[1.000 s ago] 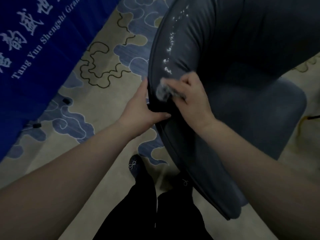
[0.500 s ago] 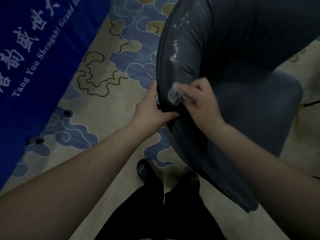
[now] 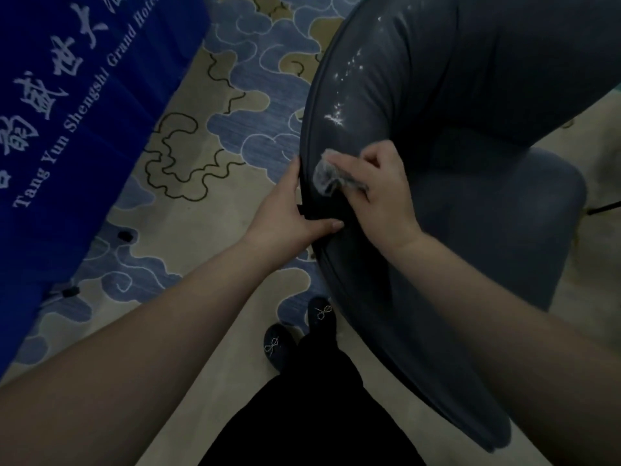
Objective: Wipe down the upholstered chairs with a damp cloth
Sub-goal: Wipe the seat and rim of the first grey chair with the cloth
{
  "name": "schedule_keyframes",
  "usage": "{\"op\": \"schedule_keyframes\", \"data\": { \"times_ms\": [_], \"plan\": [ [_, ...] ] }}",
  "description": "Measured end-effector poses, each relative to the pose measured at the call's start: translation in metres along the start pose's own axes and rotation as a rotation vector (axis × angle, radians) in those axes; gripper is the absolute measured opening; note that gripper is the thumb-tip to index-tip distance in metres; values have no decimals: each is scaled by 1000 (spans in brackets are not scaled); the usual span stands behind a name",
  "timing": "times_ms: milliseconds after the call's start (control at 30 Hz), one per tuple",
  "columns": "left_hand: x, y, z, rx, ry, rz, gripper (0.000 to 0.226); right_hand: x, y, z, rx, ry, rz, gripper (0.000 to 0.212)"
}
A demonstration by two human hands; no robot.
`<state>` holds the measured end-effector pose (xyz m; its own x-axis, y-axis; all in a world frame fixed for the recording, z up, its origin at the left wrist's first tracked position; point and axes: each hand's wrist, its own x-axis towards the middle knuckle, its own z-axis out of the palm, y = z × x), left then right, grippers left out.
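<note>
Hands at work on one dark grey upholstered chair: the left hand grips the piped edge of the backrest, thumb on the inner face and fingers behind, while the right hand pinches one small crumpled cloth and presses it to the backrest's inner face, just inside that edge. White specks trail up the upholstery above the cloth. Two dark shoes with bow trims stand on the cloud-patterned carpet, right at the chair's near rim; open carpet lies to the left between the chair and one blue drape printed in white with Chinese characters and "Tang Yun Shengshi Grand Hote", the rest cut off.
</note>
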<state>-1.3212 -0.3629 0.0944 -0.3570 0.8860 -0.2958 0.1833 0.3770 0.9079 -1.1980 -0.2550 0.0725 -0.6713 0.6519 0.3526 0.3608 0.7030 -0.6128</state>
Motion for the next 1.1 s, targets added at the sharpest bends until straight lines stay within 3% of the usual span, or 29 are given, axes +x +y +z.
{"op": "schedule_keyframes", "data": {
  "times_ms": [233, 433, 533, 667, 900, 1000, 1100],
  "plan": [
    [13, 2, -2, -87, 14, -44, 92, 85, 22, 22, -107, 71, 39, 34],
    [29, 7, -5, -41, 33, -81, 86, 32, 14, 3, 56, -59, 45, 41],
    [35, 12, -7, -30, 57, -98, 88, 66, 27, 7, -3, -109, -19, 39],
    [50, 20, -12, -13, 64, -114, 92, 119, 37, 13, -58, -62, 36, 33],
    [69, 18, -23, 18, 2, -112, 86, 62, 26, 5, 24, -69, 53, 38],
    [82, 15, -29, 10, -32, -117, 94, 107, 36, 16, -102, 18, 51, 31],
    [106, 18, -36, 3, -71, -89, 99, 139, 45, 19, -101, 105, 166, 34]
  ]
}}
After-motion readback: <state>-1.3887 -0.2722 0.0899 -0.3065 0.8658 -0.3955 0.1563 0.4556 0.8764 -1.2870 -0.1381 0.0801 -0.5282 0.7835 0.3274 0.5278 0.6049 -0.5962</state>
